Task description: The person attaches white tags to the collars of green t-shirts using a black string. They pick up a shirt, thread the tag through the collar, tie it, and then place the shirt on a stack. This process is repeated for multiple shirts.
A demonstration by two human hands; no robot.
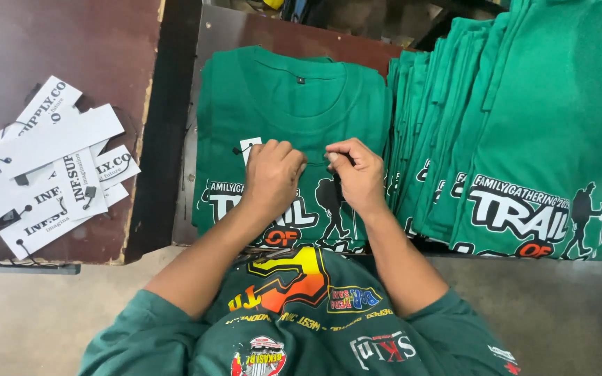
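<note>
The left hand (271, 175) covered most of a white tag (249, 148). The shirt stack (524, 139) ran past the top and right edges; what the right hand (358, 174) pinched stayed hidden.

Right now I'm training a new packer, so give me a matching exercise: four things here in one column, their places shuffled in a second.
1. white hang tags
2. folded green T-shirt
3. row of folded green T-shirts
4. small white tag

a. under both hands
b. by the left hand
c. on the brown table, left
d. right of the right hand

Pairs: 1-c, 2-a, 3-d, 4-b
</note>
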